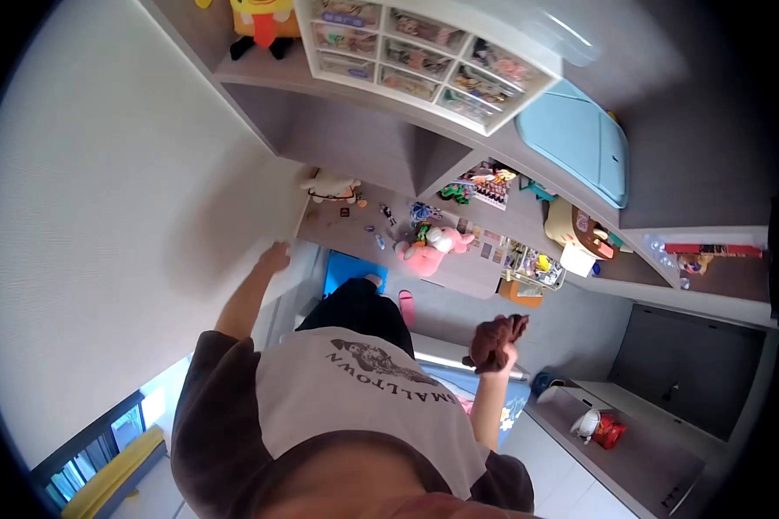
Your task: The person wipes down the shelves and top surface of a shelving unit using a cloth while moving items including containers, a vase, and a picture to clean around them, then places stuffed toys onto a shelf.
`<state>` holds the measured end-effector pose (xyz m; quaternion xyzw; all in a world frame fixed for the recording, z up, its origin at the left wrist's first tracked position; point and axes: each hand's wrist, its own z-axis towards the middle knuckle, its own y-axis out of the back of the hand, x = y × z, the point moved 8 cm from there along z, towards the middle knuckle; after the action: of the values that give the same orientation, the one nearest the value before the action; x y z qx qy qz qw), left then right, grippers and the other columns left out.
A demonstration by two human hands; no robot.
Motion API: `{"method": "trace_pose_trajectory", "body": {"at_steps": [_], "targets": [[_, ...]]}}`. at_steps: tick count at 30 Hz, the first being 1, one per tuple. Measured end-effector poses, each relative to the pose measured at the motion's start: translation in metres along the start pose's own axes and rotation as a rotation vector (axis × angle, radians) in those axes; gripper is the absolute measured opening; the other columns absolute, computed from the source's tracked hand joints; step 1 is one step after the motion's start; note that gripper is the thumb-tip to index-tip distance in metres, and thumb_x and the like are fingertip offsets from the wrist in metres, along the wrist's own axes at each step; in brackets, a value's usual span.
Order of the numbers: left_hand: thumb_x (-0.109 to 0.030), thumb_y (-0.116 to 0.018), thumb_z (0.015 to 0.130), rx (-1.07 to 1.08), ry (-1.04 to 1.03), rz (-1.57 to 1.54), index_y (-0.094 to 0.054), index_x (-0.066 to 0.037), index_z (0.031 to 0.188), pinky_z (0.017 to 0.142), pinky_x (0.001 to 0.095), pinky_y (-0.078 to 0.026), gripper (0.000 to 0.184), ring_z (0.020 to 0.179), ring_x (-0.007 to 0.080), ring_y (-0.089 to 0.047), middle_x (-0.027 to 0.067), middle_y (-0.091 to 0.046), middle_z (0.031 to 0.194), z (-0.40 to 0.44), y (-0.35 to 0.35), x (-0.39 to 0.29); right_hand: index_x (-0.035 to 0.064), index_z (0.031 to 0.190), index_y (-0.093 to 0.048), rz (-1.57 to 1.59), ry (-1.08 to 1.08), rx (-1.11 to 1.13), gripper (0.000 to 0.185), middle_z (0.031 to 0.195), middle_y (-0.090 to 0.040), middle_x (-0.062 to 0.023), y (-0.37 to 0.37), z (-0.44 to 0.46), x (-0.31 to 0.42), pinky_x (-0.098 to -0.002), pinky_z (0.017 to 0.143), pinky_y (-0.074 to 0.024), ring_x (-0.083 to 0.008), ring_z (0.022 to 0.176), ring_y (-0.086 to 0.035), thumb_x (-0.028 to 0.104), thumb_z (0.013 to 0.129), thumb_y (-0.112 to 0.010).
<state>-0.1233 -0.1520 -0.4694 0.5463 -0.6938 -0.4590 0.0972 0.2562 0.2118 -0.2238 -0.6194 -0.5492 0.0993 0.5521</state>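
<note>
My right hand (510, 355) is closed around a bunched dark brown cloth (492, 342), lifted out to the right of my body. Part of the cloth sticks out past my fingers. On the other side, my left hand (276, 257) is raised close to the white wall (104, 190), fingers loosely bent and nothing visible in it. Whether it touches the wall I cannot tell. One bare foot (373, 279) shows on a blue flat surface (342, 270) below me.
Ahead is a shelf unit with a white drawer box (381, 54) and a light blue lid (573, 143). Lower down, a desk (320, 227) carries a pink plush toy (424, 258) and several small figures. A pink slipper (407, 307) lies on the floor.
</note>
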Motion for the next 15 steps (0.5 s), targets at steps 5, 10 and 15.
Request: {"method": "trace_pose_trajectory", "body": {"at_steps": [5,10,15], "targets": [[-0.013,-0.053,0.075,-0.173,-0.083,-0.077,-0.047,-0.005,0.105,0.083,0.0383,-0.04,0.032,0.097,0.0315,-0.05,0.0173,-0.047,0.108,0.019,0.103,-0.109,0.0101,0.095,-0.044,-0.069,-0.172,-0.03,0.04,0.08,-0.046,-0.005,-0.046,0.041,-0.051,-0.0299,0.045,-0.0367,-0.02,0.064,-0.046,0.035,0.069,-0.06],[-0.024,-0.054,0.078,0.016,-0.336,-0.252,-0.047,-0.008,0.11,0.078,0.0354,-0.043,0.037,0.097,0.0276,-0.051,0.0149,-0.044,0.117,0.075,0.044,-0.126,0.0134,0.117,-0.042,-0.024,-0.3,-0.224,0.055,0.095,-0.054,-0.0061,-0.04,0.064,-0.096,-0.0356,0.05,-0.0417,-0.0263,0.076,-0.054,0.044,0.071,-0.051],[-0.037,-0.062,0.073,0.895,-0.295,-1.334,-0.013,-0.023,0.134,0.084,0.0383,-0.042,0.079,0.113,0.0227,-0.038,0.0051,-0.027,0.131,-0.092,0.06,-0.326,0.0113,0.121,-0.039,0.015,-0.361,-0.163,0.052,0.115,-0.046,-0.0088,-0.062,0.084,-0.149,-0.0367,0.087,-0.0398,-0.0239,0.104,-0.047,0.03,0.075,-0.056]]}}
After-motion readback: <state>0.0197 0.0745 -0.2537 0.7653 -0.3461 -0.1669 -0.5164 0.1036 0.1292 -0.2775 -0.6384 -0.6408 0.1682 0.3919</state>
